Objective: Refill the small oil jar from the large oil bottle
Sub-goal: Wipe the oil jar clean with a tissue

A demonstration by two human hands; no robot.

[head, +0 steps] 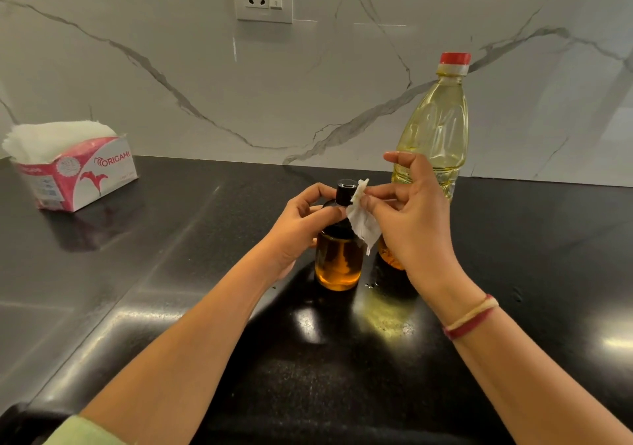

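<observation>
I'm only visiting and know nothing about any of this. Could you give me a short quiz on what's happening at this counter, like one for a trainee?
1. Multiple choice: what does the right hand pinch?
A) a spoon
B) a piece of tissue
C) a funnel
2. True or false: the large oil bottle stands uncapped.
3. Fill in: the left hand holds the small oil jar, whose cap is ____ in colour.

Key: 1 B. 2 False, its red cap is on. 3 Black.
</observation>
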